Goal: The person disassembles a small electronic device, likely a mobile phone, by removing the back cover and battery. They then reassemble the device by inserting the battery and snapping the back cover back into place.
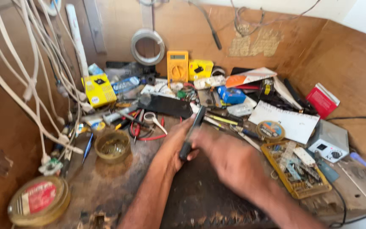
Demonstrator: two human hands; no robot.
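My left hand (175,144) grips a dark, slim hand tool (192,132) by its handle, and its shaft points up and away over the worn wooden bench (106,182). Blurred with motion, my right hand (229,159) sits just right of the tool, close to the handle or touching it. I cannot tell whether the right fingers hold anything. Both forearms come in from the bottom edge.
Clutter fills the back of the bench: a yellow multimeter (177,65), yellow boxes (99,90), a round brass dish (112,146), a tin (39,200), a yellow parts tray (298,169), a white power unit (329,141). White cables (30,80) hang at left.
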